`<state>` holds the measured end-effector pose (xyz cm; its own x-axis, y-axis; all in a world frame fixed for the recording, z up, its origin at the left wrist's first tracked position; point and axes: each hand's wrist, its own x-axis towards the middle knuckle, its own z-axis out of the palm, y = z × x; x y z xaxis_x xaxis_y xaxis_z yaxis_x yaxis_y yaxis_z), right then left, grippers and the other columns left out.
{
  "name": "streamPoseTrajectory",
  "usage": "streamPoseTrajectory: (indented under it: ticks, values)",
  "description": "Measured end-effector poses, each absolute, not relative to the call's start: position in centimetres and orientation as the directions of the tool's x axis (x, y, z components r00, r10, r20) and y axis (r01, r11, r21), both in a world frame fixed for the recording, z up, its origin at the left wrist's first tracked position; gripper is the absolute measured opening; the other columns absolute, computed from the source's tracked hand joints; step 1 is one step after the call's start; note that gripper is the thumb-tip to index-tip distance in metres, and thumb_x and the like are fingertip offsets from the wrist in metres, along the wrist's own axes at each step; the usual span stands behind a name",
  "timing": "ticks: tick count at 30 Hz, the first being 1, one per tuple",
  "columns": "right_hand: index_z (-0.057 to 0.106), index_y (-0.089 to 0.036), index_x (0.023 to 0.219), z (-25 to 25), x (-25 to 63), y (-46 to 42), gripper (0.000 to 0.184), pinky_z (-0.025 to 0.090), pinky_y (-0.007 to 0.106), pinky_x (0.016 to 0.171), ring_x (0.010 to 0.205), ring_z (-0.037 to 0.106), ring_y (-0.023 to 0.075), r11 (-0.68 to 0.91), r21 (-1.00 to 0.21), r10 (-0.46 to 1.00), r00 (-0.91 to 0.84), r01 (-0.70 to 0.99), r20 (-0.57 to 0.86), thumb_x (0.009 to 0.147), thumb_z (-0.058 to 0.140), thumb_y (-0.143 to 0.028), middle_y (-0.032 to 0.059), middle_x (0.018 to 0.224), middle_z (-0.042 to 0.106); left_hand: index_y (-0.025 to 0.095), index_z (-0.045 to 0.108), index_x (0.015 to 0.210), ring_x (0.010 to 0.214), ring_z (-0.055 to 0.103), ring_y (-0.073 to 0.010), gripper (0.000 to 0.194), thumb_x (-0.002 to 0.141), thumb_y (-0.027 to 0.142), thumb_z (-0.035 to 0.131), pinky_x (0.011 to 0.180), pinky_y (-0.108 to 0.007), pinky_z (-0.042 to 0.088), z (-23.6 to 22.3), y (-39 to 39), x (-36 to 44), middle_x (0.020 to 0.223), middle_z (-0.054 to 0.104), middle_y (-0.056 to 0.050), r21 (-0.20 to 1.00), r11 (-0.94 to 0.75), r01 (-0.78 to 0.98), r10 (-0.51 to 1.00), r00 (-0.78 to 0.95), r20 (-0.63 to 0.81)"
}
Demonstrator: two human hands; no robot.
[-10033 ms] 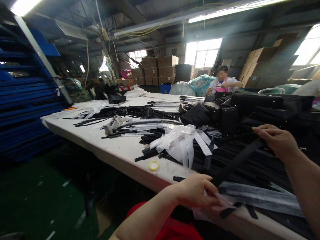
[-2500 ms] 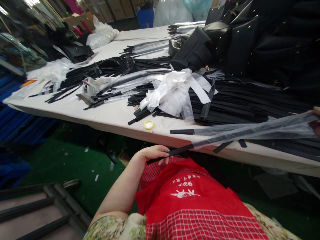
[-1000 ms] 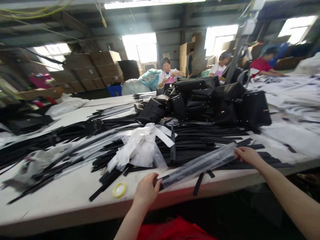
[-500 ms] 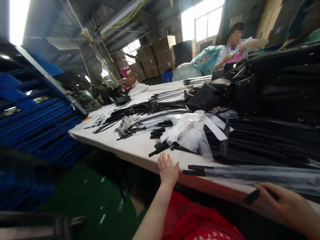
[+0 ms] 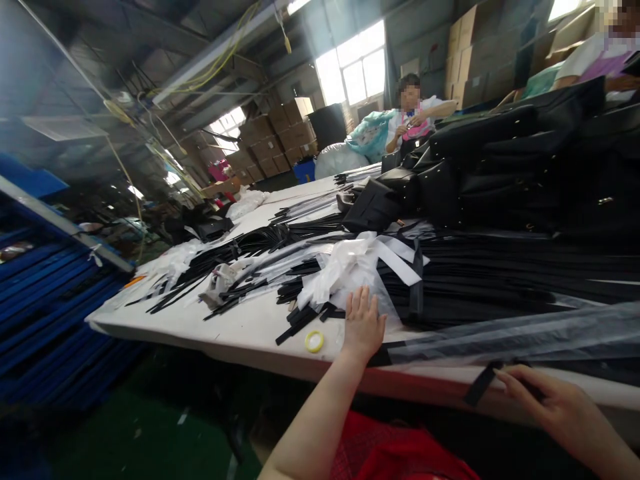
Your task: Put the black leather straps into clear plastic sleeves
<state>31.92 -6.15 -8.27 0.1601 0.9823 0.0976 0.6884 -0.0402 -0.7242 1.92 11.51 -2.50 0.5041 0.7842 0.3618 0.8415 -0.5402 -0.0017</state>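
My left hand (image 5: 363,323) lies flat with its fingers spread on the clear plastic heap (image 5: 350,270) near the front edge of the white table (image 5: 240,327). My right hand (image 5: 543,400) is low at the right, its fingers curled on the end of a black strap (image 5: 483,383) that hangs over the table's edge. A long clear plastic sleeve with straps in it (image 5: 505,337) lies along the edge between my hands. Behind it spreads a wide pile of black straps (image 5: 500,280).
A yellow tape ring (image 5: 315,341) lies left of my left hand. Black handbags (image 5: 480,167) are stacked at the back right. People sit beyond the table's far end (image 5: 413,117). Blue racks (image 5: 45,293) stand at the left; cardboard boxes (image 5: 280,137) line the back wall.
My left hand has moved forward from the table's edge onto the plastic heap. My right hand stays on the strap's end. The view has swung slightly.
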Motion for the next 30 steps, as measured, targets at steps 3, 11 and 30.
streamPoseTrajectory:
  ticks: [3, 11, 30]
  values:
    - [0.077, -0.025, 0.086, -9.0, 31.9, -7.3, 0.039, 0.058, 0.024, 0.067, 0.075, 0.073, 0.022, -0.029, -0.73, 0.967, 0.203, 0.683, 0.151, 0.081, 0.058, -0.059, 0.0037, 0.084, 0.076, 0.009, 0.048, 0.14, 0.146, 0.027, -0.0327, 0.065, 0.086, 0.044, 0.059, 0.119, -0.052, 0.021, -2.0, 12.9, 4.6, 0.156, 0.033, -0.02, -0.005, -0.55, 0.835, 0.787, 0.52, 0.333]
    - [0.078, -0.024, 0.084, -11.1, 32.4, -8.6, 0.037, 0.058, 0.019, 0.058, 0.065, 0.072, 0.0199, -0.024, -0.777, 0.959, 0.234, 0.629, 0.16, 0.079, 0.062, -0.057, 0.0024, 0.077, 0.075, 0.012, 0.07, 0.077, 0.11, 0.056, -0.0369, 0.031, 0.081, 0.042, 0.067, 0.097, -0.049, 0.043, -1.6, 15.5, 5.6, 0.105, 0.065, -0.02, 0.405, -0.136, 0.904, 0.985, 0.081, 0.151]
    - [0.062, -0.02, 0.126, 1.7, 17.0, 3.9, 0.053, 0.039, 0.049, 0.106, 0.122, 0.057, 0.0309, -0.15, -0.871, 0.966, -0.257, -0.467, -0.029, 0.076, 0.058, -0.038, 0.0131, 0.125, 0.066, 0.017, 0.061, 0.078, 0.049, 0.048, -0.0111, 0.021, 0.082, 0.037, 0.062, 0.046, -0.021, 0.03, 1.1, 2.5, -1.9, 0.057, 0.055, 0.002, 0.927, -0.036, 0.374, 0.943, 0.32, -0.092]
